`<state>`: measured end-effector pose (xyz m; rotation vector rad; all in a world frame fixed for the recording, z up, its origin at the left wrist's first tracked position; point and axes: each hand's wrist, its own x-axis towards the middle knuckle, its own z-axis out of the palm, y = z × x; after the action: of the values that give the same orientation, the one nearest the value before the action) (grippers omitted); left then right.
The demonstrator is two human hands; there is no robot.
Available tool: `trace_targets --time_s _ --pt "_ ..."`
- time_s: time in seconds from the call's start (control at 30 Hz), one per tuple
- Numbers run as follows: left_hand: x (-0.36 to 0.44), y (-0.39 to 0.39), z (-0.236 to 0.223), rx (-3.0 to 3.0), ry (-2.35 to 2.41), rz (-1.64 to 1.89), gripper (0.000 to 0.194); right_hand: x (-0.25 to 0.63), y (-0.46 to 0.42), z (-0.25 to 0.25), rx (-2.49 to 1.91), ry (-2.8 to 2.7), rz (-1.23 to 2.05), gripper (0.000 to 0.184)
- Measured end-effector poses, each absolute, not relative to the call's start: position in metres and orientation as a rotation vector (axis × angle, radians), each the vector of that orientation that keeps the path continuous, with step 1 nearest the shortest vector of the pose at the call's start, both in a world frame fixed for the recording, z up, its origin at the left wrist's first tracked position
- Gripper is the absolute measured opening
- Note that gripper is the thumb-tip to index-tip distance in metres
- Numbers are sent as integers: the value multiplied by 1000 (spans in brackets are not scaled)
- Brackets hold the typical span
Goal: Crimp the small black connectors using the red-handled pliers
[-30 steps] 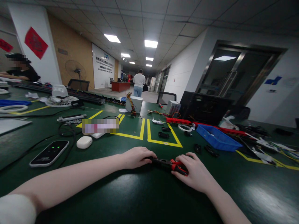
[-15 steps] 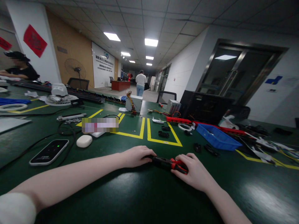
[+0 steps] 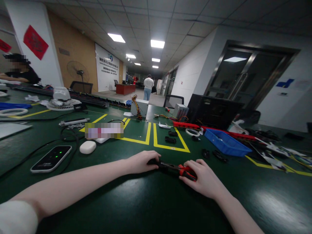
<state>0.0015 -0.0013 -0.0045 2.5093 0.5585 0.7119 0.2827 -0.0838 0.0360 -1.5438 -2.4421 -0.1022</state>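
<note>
So this looks mid-job to me. Right hand (image 3: 201,178) has its fingers wrapped on the red-and-black pliers (image 3: 186,172) at 12 o'clock over the tabletop (image 3: 136,208); left hand (image 3: 145,162) has its fingers pinched on a small black part (image 3: 153,161) at the pliers' 9 o'clock end. Nose seems to meet it, nothing's come apart yet. Black pieces (image 3: 170,139) lie past the pliers at 12; can't tell if they're done or waiting.

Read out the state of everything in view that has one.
Right grip, closed on pliers
Left grip, pinching small black piece
Pliers, in hand; jaw opening unclear
Black-faced device, lit green
Cream case, shut
Blue bin, open-topped
Ceiling lights, on
Glass doors, apparently shut
Standing fan, spinning or not unclear
</note>
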Motion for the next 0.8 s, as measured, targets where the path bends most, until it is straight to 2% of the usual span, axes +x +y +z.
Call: trace_targets --time_s 0.5,0.8 --pt "1 -5 3 2552 481 657 10 286 -84 37 -1531 -2437 -155 29" --pt "0 -6 4 2555 450 648 13 285 -84 39 -1518 -2449 -221 28"
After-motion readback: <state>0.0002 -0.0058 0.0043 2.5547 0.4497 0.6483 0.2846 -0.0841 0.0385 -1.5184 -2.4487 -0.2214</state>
